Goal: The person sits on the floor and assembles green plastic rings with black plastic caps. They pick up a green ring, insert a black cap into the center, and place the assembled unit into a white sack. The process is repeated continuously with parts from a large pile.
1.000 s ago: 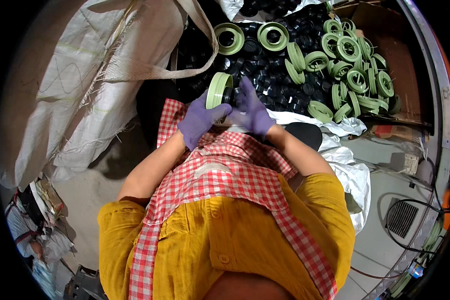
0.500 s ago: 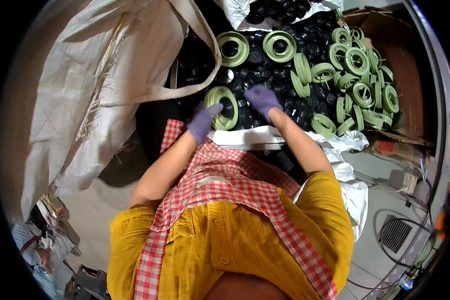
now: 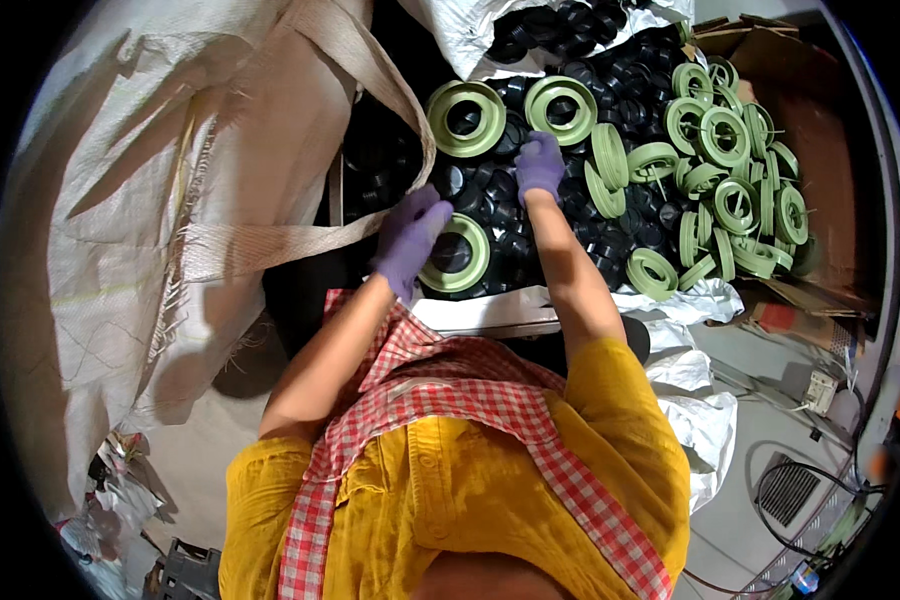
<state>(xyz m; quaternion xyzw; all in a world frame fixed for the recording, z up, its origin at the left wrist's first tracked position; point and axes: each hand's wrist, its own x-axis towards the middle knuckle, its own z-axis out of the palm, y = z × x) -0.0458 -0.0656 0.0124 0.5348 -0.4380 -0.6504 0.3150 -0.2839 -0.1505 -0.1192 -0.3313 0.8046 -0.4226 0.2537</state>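
My left hand (image 3: 410,238), in a purple glove, is at the left rim of a pale green ring (image 3: 482,252) that lies flat on a heap of black plastic caps (image 3: 495,185). Its thumb and fingers are slightly apart, with nothing visible between them. My right hand (image 3: 540,168), gloved alike, reaches into the caps just below another green ring (image 3: 583,92). Its fingers are curled downward, and whatever they hold is hidden. A third green ring (image 3: 438,110) lies flat to the left of that one.
Several green rings (image 3: 722,137) are piled at the right, beside an opened cardboard box (image 3: 835,150). A large woven sack (image 3: 120,200) with a strap (image 3: 260,245) takes up the left. White plastic sheeting (image 3: 695,390) hangs at the near right, by a cable (image 3: 765,490) and floor grille (image 3: 790,490).
The nearest green ring, held tilted by my left hand, now lies flat on the caps and the hand has come off it. My right hand has moved away from me, toward an upper ring.
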